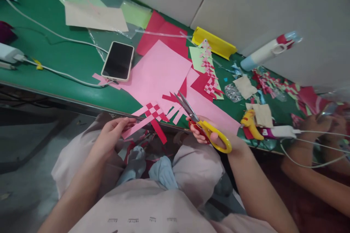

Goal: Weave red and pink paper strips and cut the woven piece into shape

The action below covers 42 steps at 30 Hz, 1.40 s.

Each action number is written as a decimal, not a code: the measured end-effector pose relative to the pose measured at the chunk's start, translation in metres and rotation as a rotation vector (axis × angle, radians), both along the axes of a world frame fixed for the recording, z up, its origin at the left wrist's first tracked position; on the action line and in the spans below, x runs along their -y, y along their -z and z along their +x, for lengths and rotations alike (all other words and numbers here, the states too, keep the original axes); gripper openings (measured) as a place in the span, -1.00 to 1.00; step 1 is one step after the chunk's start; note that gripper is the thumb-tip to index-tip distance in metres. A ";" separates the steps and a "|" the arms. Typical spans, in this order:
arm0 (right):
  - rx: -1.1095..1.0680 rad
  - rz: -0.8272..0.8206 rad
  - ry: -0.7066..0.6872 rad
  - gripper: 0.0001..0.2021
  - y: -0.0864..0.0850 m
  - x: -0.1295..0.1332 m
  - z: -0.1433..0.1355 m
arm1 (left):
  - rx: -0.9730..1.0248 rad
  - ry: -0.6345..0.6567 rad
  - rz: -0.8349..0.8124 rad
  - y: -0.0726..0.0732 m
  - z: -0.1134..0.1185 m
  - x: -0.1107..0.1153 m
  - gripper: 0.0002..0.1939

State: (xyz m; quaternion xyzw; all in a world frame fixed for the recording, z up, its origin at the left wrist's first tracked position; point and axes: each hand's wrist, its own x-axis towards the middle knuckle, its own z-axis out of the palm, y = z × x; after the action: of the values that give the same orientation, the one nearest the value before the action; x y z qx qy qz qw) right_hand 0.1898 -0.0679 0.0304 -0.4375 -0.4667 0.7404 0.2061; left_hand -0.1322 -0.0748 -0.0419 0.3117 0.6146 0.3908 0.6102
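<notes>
My left hand [115,131] pinches the end of a pink strip on a woven paper piece [153,112], a pink and red checkered weave with loose strips sticking out. This piece lies at the table's front edge, with a red strip hanging over it. In my right hand [201,133] is a pair of scissors [209,129] with yellow and red handles; the blades are parted and point up and left over the paper. Large pink sheets [160,71] lie beneath, with red paper [161,31] behind them. Just left of the scissor tips is a cut red piece [171,97].
A phone [118,61] with a white cable rests on the green table [68,91]. Finished-looking checkered weaves [209,65], a yellow holder [214,43], a white bottle [269,52] and a yellow glue gun-like object [251,123] stand rightward. Another person's arms [306,149] are at far right.
</notes>
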 end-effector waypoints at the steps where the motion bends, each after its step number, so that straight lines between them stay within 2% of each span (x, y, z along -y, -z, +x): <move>1: -0.016 -0.023 0.026 -0.42 0.003 0.004 -0.001 | -0.017 0.022 0.002 -0.001 0.000 -0.003 -0.50; 5: -0.065 -0.059 0.126 -0.39 0.011 0.018 -0.005 | -0.116 0.191 -0.003 -0.001 0.001 -0.008 -0.54; 8: -0.091 -0.049 0.179 -0.40 0.014 0.030 -0.010 | -0.084 0.252 -0.060 -0.002 0.007 -0.005 -0.57; 12: -0.136 0.000 0.282 -0.44 0.025 0.047 -0.018 | -0.023 0.248 -0.077 -0.006 0.016 0.001 -0.58; 17: -0.229 -0.074 0.439 -0.55 0.042 0.061 -0.034 | 0.037 0.216 -0.099 -0.004 0.024 0.014 -0.54; 22: -0.118 0.082 0.465 -0.45 0.041 0.067 -0.051 | 0.091 0.172 -0.053 0.004 0.025 0.028 -0.50; 26: -0.057 0.207 0.556 -0.53 0.042 0.055 -0.058 | 0.066 0.151 -0.007 0.004 0.025 0.032 -0.48; 30: -0.037 0.377 0.596 -0.53 0.039 0.031 -0.058 | 0.036 0.141 0.034 -0.005 0.025 0.029 -0.49; 34: -0.050 0.497 0.532 -0.50 0.028 0.005 -0.058 | 0.041 0.143 0.069 -0.017 0.026 0.023 -0.50; 42: 0.137 0.724 0.429 -0.50 0.015 -0.043 -0.051 | 0.077 0.153 0.121 -0.033 0.030 0.008 -0.54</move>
State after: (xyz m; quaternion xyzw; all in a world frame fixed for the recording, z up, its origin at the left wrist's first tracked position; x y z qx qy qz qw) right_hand 0.1385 -0.0250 0.0157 -0.4723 -0.6079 0.4382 0.4642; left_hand -0.1027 -0.0828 -0.0088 0.3789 0.5403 0.3912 0.6415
